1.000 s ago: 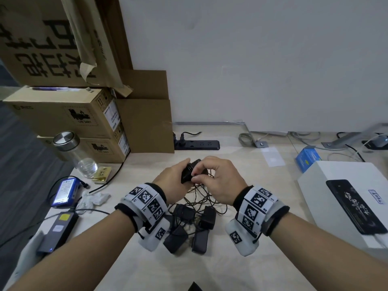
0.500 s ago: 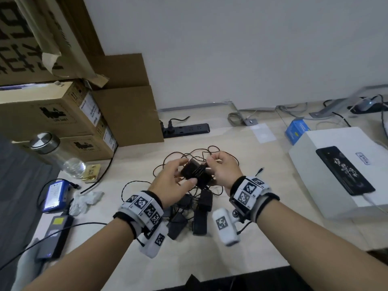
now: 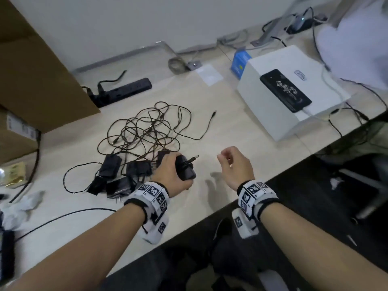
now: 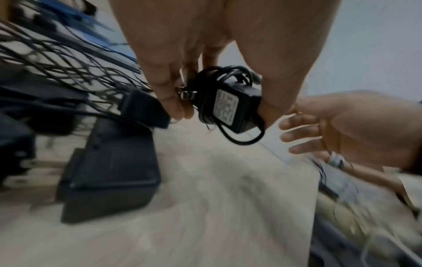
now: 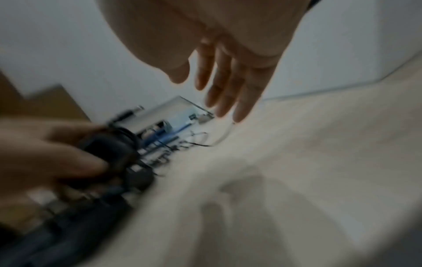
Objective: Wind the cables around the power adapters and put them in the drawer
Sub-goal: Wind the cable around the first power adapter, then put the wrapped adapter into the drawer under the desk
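My left hand [image 3: 171,173] grips a black power adapter [image 3: 185,170] with its cable wound round it and the plug tip sticking out. The left wrist view shows the same adapter [image 4: 228,106] held between thumb and fingers, label facing the camera. My right hand [image 3: 234,164] hovers just right of it, fingers relaxed and holding nothing; its straight fingers [image 5: 219,81] show in the right wrist view. Several other black adapters [image 3: 117,175] lie on the desk left of my left hand, their thin cables [image 3: 147,127] in a loose tangle behind them. No drawer is in view.
A white box [image 3: 287,89] with a black phone [image 3: 284,89] on it stands at the right. A black power strip [image 3: 123,92] lies near the wall, cardboard boxes [image 3: 37,80] at the left. The desk's front edge [image 3: 210,213] runs under my wrists.
Both hands were at the adapter, the right one at its cable; now the right hand has let go and moved right. The left hand holds the wound adapter alone. The view swung right and down.
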